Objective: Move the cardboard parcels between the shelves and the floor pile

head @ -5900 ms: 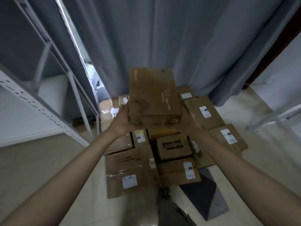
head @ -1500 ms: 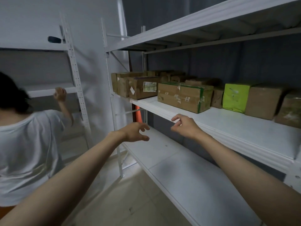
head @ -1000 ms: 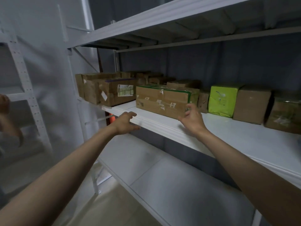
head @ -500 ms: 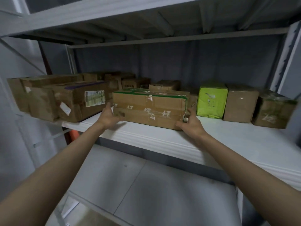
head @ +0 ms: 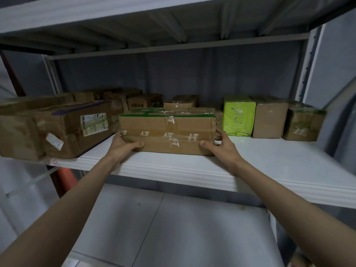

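Observation:
A long brown taped parcel [head: 167, 130] with a green top edge lies on the white middle shelf [head: 260, 162], near its front. My left hand [head: 123, 145] grips its left end, thumb along the lower front face. My right hand [head: 221, 145] grips its right end, thumb on the front and fingers round the side. The parcel's base rests on the shelf.
A large labelled carton [head: 77, 130] stands left of the parcel. A lime-green box [head: 238, 114], a plain brown box [head: 269, 116] and a taped box [head: 303, 124] stand to its right. Several smaller parcels sit behind. The lower shelf [head: 173, 228] lies below; an upper shelf [head: 134, 8] overhangs.
I have turned from the floor pile to the shelves. Both hands, empty a second ago, reached in and closed on the two ends of the green-edged parcel.

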